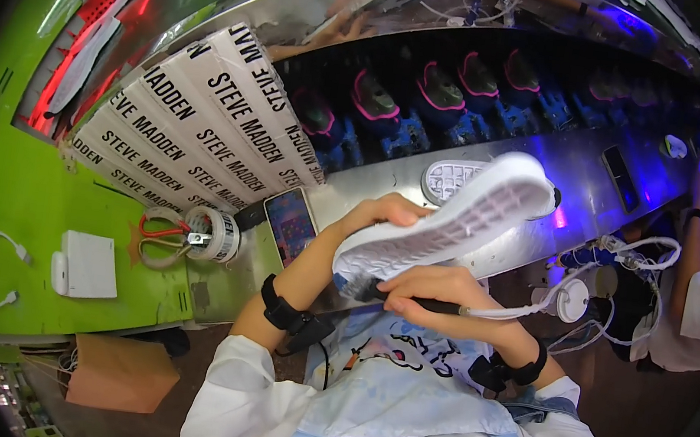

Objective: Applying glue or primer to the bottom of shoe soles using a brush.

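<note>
My left hand [386,212] is closed on a white shoe sole [463,219], gripping its far edge and tilting it so the gridded inner side faces me. In my right hand [439,289] is a brush [356,288] with a dark handle, its bluish bristles at the sole's near left end. A white tube [522,311] runs from the handle off to the right. Another white sole [449,178] lies on the metal bench [532,232] behind, partly covered by the held one.
Dark shoe uppers with pink edges [375,99] stand in a row behind the bench. To the left are a printed carton [204,122], a phone [290,224], a tape roll [221,236], scissors [163,231] and a white charger [89,265]. A co-worker's arm [693,252] is at far right.
</note>
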Available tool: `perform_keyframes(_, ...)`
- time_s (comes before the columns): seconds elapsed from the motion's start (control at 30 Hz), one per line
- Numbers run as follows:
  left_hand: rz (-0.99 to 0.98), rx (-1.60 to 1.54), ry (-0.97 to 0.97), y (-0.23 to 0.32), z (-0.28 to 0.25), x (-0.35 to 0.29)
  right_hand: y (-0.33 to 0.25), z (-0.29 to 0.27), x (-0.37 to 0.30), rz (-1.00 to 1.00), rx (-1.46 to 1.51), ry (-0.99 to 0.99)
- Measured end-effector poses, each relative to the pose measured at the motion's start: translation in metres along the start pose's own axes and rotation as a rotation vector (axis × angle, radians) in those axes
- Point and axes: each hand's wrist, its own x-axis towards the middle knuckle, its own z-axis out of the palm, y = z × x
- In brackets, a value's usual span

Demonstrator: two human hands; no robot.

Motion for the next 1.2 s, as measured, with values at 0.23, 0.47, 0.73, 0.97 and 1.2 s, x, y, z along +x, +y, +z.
perform_keyframes(0.23,-0.216,-0.064,0.247,0.012,0.032,-0.014,-0.004,-0.007,0.001,-0.019,-0.089,-0.070)
perform_keyframes(0.47,-0.361,-0.109,0.362,0.005,0.017,-0.006,-0.008,-0.026,-0.010,-0.012,-0.159,-0.057)
perform_keyframes(0.73,-0.322,-0.021,0.436,0.011,0.020,-0.016,0.001,-0.050,-0.028,0.032,-0.158,0.011)
perform_keyframes(0.97,-0.080,-0.029,0.410,0.013,0.043,-0.043,-0.011,-0.064,-0.024,-0.105,-0.366,0.403)
perform_keyframes(1.2,0.705,-0.808,-0.365,0.124,0.014,-0.112,-0.027,-0.052,-0.029,-0.339,0.413,0.659)
